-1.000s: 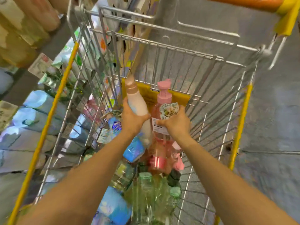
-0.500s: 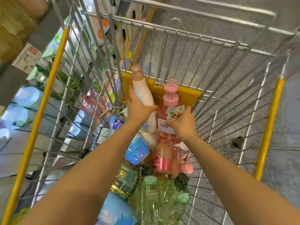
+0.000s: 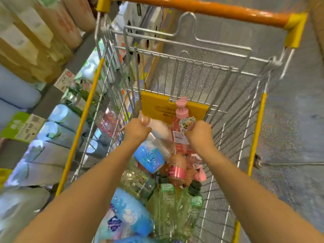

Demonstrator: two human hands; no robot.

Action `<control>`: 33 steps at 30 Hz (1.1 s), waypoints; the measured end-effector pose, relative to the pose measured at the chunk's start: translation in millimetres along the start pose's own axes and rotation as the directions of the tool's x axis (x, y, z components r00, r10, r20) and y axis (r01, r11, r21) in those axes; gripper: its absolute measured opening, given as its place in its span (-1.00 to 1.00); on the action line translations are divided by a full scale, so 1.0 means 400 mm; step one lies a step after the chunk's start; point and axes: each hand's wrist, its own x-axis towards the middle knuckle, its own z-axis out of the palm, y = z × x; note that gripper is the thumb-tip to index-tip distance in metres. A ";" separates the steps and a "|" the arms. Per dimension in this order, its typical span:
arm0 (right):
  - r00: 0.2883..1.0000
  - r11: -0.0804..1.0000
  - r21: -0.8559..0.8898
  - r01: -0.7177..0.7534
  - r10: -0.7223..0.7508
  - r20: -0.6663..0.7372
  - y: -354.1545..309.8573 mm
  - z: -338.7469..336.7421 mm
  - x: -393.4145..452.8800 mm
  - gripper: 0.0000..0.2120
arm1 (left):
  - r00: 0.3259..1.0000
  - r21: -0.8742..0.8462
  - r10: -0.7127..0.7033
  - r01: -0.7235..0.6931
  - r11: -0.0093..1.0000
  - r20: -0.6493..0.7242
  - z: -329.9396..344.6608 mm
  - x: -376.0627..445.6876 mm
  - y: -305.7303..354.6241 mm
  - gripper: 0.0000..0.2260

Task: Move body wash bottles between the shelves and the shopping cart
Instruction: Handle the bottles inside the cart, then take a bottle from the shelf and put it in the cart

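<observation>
Both my arms reach down into the wire shopping cart [image 3: 206, 67]. My left hand [image 3: 137, 131] grips a cream-white bottle [image 3: 160, 128] with a beige cap, now tilted over toward the left. My right hand [image 3: 199, 133] holds a clear pink pump bottle [image 3: 182, 123] upright, with its flower label facing me. Beneath them lies a heap of bottles: a blue one [image 3: 149, 156], pink ones [image 3: 176, 169] and several green ones [image 3: 166, 204].
Shelves [image 3: 50, 95] on the left carry rows of blue, white and tan bottles with price tags. The cart has an orange handle [image 3: 201, 10], yellow side rails and a yellow plate [image 3: 156, 106] at its far end. Grey floor [image 3: 289, 120] lies to the right.
The cream-white bottle has tipped from upright to lying leftward in my left hand. Both hands sit lower in the cart, and the view has lifted to show the orange handle.
</observation>
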 end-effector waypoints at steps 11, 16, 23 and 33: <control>0.898 0.882 -0.178 0.436 -0.415 0.146 -0.260 -0.236 -0.414 -0.86 | 0.964 0.223 0.258 -0.239 0.945 -0.060 -0.328 -0.457 0.047 -0.77; 0.771 0.721 -0.273 0.636 -0.607 0.192 -0.354 -0.319 -0.647 -0.84 | 0.942 0.311 0.224 -0.141 0.940 -0.251 -0.447 -0.708 -0.035 -0.84; 0.543 0.489 -0.238 0.840 -0.765 0.346 -0.381 -0.339 -1.015 -0.88 | 0.874 0.265 0.074 0.064 0.962 -0.479 -0.515 -1.097 -0.206 -0.79; 0.230 0.210 -0.093 0.973 -0.906 0.355 -0.533 -0.236 -1.402 -0.83 | 0.796 0.168 -0.090 0.235 0.957 -0.599 -0.670 -1.512 -0.415 -0.74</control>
